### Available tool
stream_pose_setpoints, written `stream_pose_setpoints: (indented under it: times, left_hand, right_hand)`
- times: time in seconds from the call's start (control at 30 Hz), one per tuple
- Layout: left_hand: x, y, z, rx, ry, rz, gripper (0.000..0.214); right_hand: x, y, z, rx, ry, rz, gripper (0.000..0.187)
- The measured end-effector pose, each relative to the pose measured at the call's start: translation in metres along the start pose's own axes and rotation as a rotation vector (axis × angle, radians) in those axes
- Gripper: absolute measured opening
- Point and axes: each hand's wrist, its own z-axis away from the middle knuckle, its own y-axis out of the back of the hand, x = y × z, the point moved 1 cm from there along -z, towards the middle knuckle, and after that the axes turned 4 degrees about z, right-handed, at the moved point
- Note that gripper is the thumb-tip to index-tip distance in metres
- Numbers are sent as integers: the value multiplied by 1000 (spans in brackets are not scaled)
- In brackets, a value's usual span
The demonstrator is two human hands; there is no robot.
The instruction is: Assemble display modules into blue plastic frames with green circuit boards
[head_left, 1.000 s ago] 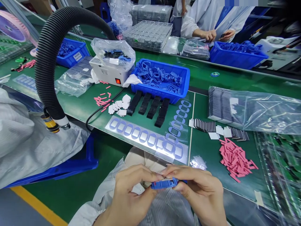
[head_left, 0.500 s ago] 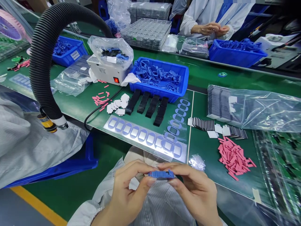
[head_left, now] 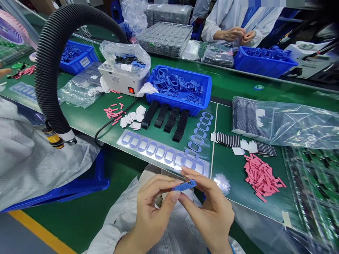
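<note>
A small blue plastic frame (head_left: 184, 185), seen nearly edge-on, is in my hands above my lap, its right end tilted up. A bit of red shows near its left end. My left hand (head_left: 157, 208) pinches that left end between thumb and fingers. My right hand (head_left: 209, 208) curls round the right end, its thumb by the lower edge and its index finger raised above the part. The far sides of the fingers are hidden. Just beyond my hands lies a clear sheet (head_left: 165, 158) bearing a row of blue oval frame stickers.
A blue bin (head_left: 208, 91) of blue frames stands behind black strips (head_left: 172, 120). Pink strips (head_left: 262, 176), stacked dark-and-white pads (head_left: 227, 139) and a plastic bag (head_left: 299, 127) lie right. A black hose (head_left: 47, 70) arches left. A co-worker's hands (head_left: 241, 35) are across the bench.
The blue frame has tilted, its right end going up, and moved slightly up. My right index finger has lifted off its top, and my right thumb has shifted left along its underside.
</note>
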Motion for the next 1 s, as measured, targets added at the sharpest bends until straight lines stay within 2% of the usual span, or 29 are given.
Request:
stream_pose_setpoints:
  times: [0.13, 0.3, 0.4, 0.5, 0.67, 0.8, 0.9, 1.0]
  left_hand:
    - [1, -4, 0, 41, 47, 73, 13]
    - [0, -1, 2, 34, -71, 13, 12]
    - [0, 2, 2, 24, -95, -20, 12]
    - [0, 5, 1, 29, -56, -76, 15]
    - [0, 9, -2, -54, -6, -72, 14]
    - [1, 13, -1, -43, -90, -206, 15]
    - [2, 18, -1, -115, -223, -257, 23]
    - [4, 21, -3, -203, -284, -257, 32]
  right_hand:
    - [-3, -3, 6, 55, 60, 13, 36]
    - [-6, 5, 6, 55, 74, -31, 37]
    - [-8, 13, -3, -71, -6, -92, 22]
    - [-8, 20, -12, -218, -125, -148, 8]
    - [-5, 24, -19, -238, -147, -161, 6]
    - [-3, 27, -23, -281, -2, -128, 14]
    - [-4, 31, -25, -323, 156, -82, 26]
    - [-5, 33, -25, -325, 267, -67, 33]
